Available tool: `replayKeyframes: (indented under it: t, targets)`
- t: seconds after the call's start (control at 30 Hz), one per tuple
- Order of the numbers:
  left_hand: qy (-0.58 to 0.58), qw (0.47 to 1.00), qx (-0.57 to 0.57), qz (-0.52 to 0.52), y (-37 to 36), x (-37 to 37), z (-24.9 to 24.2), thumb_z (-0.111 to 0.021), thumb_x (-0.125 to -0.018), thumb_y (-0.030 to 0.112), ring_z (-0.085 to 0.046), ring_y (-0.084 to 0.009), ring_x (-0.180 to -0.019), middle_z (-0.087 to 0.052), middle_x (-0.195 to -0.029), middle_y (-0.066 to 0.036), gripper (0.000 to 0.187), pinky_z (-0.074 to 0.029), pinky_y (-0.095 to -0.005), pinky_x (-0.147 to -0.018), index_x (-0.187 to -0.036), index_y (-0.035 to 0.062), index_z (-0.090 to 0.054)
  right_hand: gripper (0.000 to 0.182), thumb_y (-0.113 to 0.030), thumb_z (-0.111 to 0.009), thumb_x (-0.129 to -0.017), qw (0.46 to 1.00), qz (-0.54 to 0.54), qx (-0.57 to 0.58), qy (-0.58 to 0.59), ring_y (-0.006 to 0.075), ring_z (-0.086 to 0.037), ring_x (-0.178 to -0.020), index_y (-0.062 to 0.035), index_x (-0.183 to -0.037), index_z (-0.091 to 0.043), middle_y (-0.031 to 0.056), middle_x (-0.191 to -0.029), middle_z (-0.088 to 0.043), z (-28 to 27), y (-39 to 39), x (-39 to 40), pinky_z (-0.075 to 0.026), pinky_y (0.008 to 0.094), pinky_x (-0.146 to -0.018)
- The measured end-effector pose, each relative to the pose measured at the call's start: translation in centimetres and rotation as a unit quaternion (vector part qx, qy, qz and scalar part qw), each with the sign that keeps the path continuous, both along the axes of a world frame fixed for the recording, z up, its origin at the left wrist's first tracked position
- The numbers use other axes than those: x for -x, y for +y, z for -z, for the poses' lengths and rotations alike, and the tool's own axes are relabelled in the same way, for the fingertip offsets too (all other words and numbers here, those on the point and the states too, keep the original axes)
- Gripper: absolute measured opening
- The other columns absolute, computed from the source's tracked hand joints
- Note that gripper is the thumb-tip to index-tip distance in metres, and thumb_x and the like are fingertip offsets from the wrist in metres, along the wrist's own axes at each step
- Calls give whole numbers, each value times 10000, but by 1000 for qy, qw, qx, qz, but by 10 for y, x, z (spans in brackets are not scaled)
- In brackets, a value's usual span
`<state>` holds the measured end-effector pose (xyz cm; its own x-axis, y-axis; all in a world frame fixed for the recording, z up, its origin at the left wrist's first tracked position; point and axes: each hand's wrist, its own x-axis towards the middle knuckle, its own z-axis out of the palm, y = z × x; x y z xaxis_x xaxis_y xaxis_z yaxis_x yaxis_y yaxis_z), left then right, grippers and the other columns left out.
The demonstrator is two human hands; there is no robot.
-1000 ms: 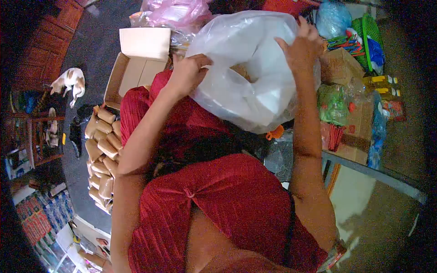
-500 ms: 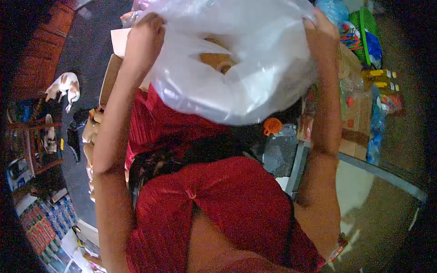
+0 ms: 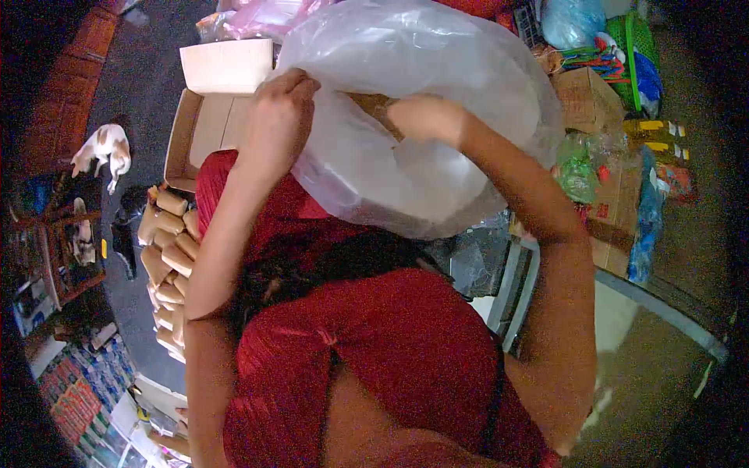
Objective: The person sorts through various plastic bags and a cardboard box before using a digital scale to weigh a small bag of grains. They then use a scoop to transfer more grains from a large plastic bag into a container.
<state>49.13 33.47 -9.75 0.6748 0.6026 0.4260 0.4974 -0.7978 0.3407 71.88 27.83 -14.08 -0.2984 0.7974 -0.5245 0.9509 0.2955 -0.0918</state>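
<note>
A large clear plastic bag [image 3: 437,187] stands wide open in front of my body, with something brown [image 3: 373,109] showing inside it. My left hand [image 3: 287,105] is closed on the bag's rim at its left side. Over the bag's opening, my right hand [image 3: 425,118] is blurred by motion, close to the brown contents; whether its fingers hold anything is hidden by the blur.
An open cardboard box [image 3: 214,125] lies left of the bag, above stacked brown paper packets [image 3: 168,249]. A white and brown cat [image 3: 105,152] stands on the floor at left. Cardboard boxes [image 3: 589,101], yellow-capped bottles [image 3: 655,136] and a green basket [image 3: 628,54] are at right.
My right hand has let go of the bag's right rim and moved left over the opening. The bag has shifted slightly down and right, and the open box and packets show more.
</note>
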Motion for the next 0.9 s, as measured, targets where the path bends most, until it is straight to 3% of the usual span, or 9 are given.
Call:
replayKeyframes:
  t: [0.07, 0.27, 0.6, 0.67, 0.7, 0.73, 0.8, 0.83, 0.9]
  targets:
    - [-13, 999, -24, 21, -5, 2, -1, -531, -727, 12, -564, -316, -812, -576, -910, -129, 172, -459, -390, -734, -888, -2, -590, 244, -174, -460, -788, 997, -10, 79, 1, 352, -609, -749, -1, -791, -632, 215, -846, -621, 55, 35, 5, -482, 435, -687]
    - [-4, 999, -37, 32, 1, 13, -3, -522, -733, 64, -564, -276, -831, -567, -896, -120, 190, -452, -357, -721, -891, -1, -603, 241, -177, -463, -794, 988, 145, 54, 21, 343, -607, -753, 1, -803, -626, 210, -846, -620, 161, 41, 9, -480, 426, -690]
    - [5, 1000, -20, 9, 23, 7, 5, -529, -702, -2, -568, -281, -833, -580, -934, -110, 255, -456, -373, -762, -947, 7, -598, 239, -183, -467, -803, 965, 254, 40, 53, 329, -603, -760, 3, -823, -616, 201, -847, -618, 187, 19, -18, -477, 412, -695]
    - [21, 998, 51, -15, 20, 4, 7, -505, -705, -45, -549, -323, -921, -584, -989, -128, 300, -458, -366, -809, -981, 33, -597, 239, -184, -468, -805, 962, 264, 33, 59, 326, -602, -762, 4, -827, -613, 199, -847, -617, 188, 31, -27, -476, 410, -696]
    - [20, 999, 24, -15, 20, 2, 9, -532, -713, 10, -572, -251, -821, -586, -931, -85, 238, -428, -421, -798, -936, 35, -611, 239, -185, -468, -806, 961, 268, 26, 59, 324, -602, -763, 4, -829, -612, 199, -847, -617, 192, 32, -29, -476, 408, -696]
    - [21, 999, 26, -9, 18, 1, 9, -532, -713, 10, -572, -251, -821, -586, -931, -85, 238, -428, -421, -798, -936, 35, -611, 239, -186, -468, -806, 961, 269, 23, 61, 323, -602, -763, 4, -831, -611, 198, -847, -617, 195, 37, -33, -476, 407, -697]
    - [100, 994, -49, -7, 15, 2, 2, -538, -717, 35, -577, -193, -805, -597, -916, -28, 210, -343, -541, -902, -892, 90, -642, 239, -187, -469, -808, 958, 280, 20, 60, 320, -601, -765, 5, -835, -609, 196, -847, -616, 196, 45, -35, -475, 404, -698]
    - [100, 994, -48, -1, 13, 0, -4, -538, -717, 35, -577, -193, -805, -597, -916, -28, 210, -343, -541, -902, -892, 90, -642, 239, -187, -470, -809, 957, 284, 18, 62, 319, -601, -766, 5, -837, -608, 195, -847, -616, 195, 51, -37, -475, 403, -698]
    - [121, 983, -115, 80, 5, -13, -16, -543, -719, 59, -583, -156, -742, -609, -848, 21, 191, -184, -674, -952, -844, 136, -665, 239, -188, -471, -811, 954, 293, 16, 62, 316, -600, -767, 6, -840, -606, 193, -847, -616, 194, 52, -38, -474, 400, -699]
